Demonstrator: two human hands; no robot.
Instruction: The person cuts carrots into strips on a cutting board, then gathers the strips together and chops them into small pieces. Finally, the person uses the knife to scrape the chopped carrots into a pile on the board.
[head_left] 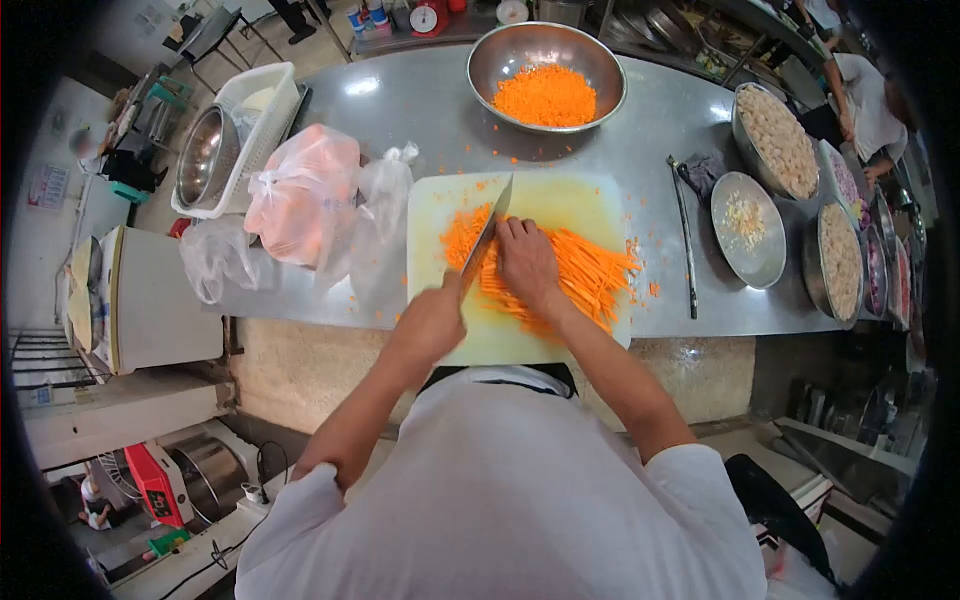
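My left hand (pixel 432 325) is wrapped round the handle of a large knife (pixel 486 238), its blade slanting up and away across the cutting board (pixel 470 345). Curled fingers of my right hand (pixel 525 262) press on a pile of thin orange carrot strips (pixel 585 275), just right of the blade. Left of the blade lie small cut orange pieces (pixel 461 236). The pale board, stained yellow, rests on the metal table. Where the blade's edge meets the strips is partly hidden.
Beyond the board is a metal bowl (pixel 545 100) of chopped orange pieces. Plastic bags (pixel 305 195) and a white basket (pixel 262 150) stand left. On the right are a metal rod (pixel 686 245), a bowl with pale bits (pixel 749 228) and several filled bowls. Another person (pixel 868 105) is at far right.
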